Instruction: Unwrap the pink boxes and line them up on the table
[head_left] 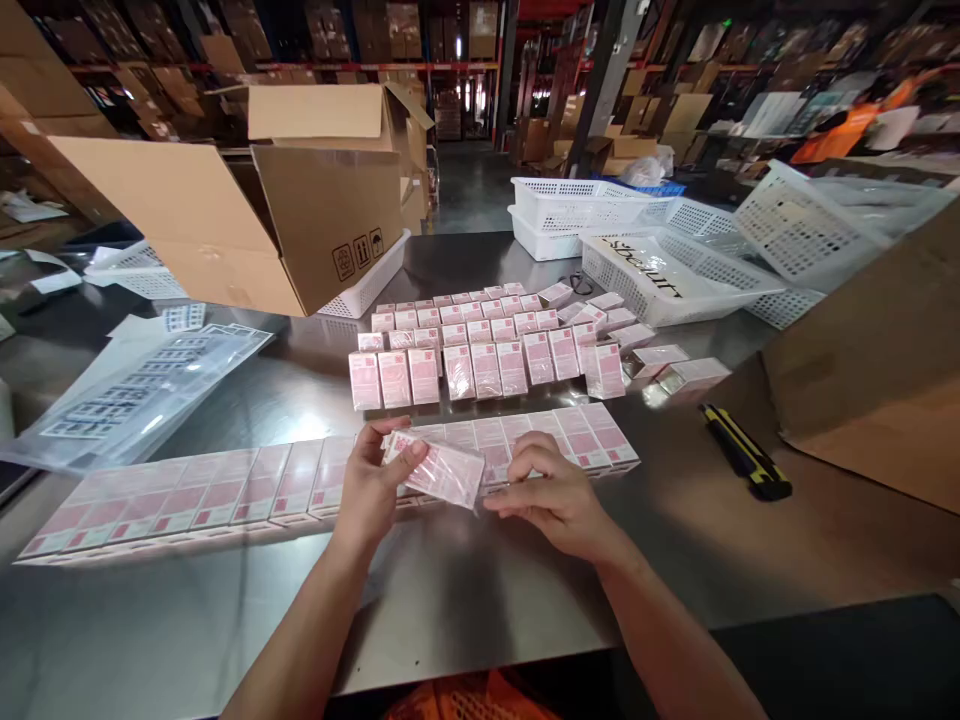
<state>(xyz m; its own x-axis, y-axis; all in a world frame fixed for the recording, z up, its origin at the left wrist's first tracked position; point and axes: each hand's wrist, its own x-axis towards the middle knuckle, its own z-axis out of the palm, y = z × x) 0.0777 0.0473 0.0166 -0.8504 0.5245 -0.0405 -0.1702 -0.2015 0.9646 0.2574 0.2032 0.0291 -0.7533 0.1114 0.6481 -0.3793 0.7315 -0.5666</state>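
My left hand grips a small pink-and-white box in clear film, thumb on top near its red square print. At the box's right end, my right hand has its fingers pinched together beside a bit of the film; whether it holds the film is hard to make out. Below both hands runs a long row of flat-lying pink boxes across the steel table. Behind them stand several rows of upright pink boxes, some wrapped in shiny film. A few more lie tilted at the right end.
A yellow-and-black box cutter lies at right beside a large cardboard box. White plastic baskets stand at the back right. An open carton sits at the back left, with label sheets in a plastic sleeve before it.
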